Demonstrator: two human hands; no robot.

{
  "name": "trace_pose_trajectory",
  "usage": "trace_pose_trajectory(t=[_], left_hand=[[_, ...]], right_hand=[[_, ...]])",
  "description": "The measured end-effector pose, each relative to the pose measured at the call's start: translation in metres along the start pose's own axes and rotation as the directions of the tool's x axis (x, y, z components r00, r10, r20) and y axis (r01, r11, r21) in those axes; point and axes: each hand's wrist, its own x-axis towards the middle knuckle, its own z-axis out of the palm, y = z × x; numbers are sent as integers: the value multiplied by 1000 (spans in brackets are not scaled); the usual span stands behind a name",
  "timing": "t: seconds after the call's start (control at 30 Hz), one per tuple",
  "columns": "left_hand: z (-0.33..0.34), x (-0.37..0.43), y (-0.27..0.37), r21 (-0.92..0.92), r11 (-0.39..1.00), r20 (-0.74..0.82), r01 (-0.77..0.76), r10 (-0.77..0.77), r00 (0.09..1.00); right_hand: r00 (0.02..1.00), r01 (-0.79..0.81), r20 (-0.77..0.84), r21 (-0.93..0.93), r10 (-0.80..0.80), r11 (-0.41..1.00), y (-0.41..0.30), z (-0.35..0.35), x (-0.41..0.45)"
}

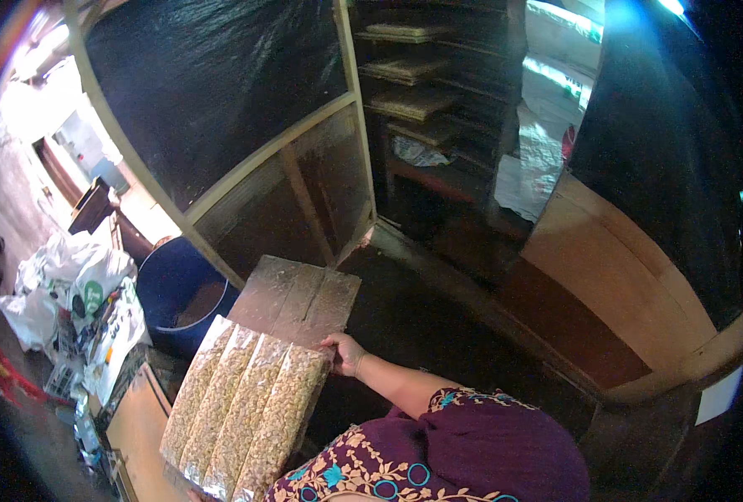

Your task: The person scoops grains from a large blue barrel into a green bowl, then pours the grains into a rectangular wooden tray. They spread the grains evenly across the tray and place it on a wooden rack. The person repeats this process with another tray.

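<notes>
Several long clear plastic packs [246, 408] full of pale, split-looking beans lie side by side on a worn wooden board [296, 295]. The far part of the board shows bare, with dark lines running along it. My right hand [347, 354] grips the right edge of this load, thumb on top near the packs' far end; its other fingers are mostly hidden. At the bottom rim of the picture, only a sliver of my left hand [195, 496] shows, holding the near end from below. The load is held in the air in front of my body.
Ahead stands a wood-framed door [271, 157] with dark sheeting. Beyond it, a dark rack [402, 106] carries several laden boards. A blue drum [183, 288] stands at left beside piled plastic bags [83, 288]. A wooden panel [138, 427] lies below them; a brown partition [622, 282] runs along the right.
</notes>
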Motion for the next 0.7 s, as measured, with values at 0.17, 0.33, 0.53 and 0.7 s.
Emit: trace_pose_trajectory(t=[0.17, 0.33, 0.53, 0.7], left_hand=[[27, 71, -5, -14, 996, 188, -87, 88, 978], [67, 120, -1, -80, 985, 381, -154, 173, 908], [118, 131, 38, -193, 979, 463, -62, 147, 874], [103, 166, 45, -153, 984, 509, -96, 162, 846]], right_hand=[[975, 209, -63, -60, -212, 976, -10, -9, -27], [906, 423, -8, -31, -423, 906, -8, -3, -64], [708, 604, -253, -269, -660, 751, 5, -21, -94], [631, 765, -276, 68, -725, 640, 64, 16, -111]])
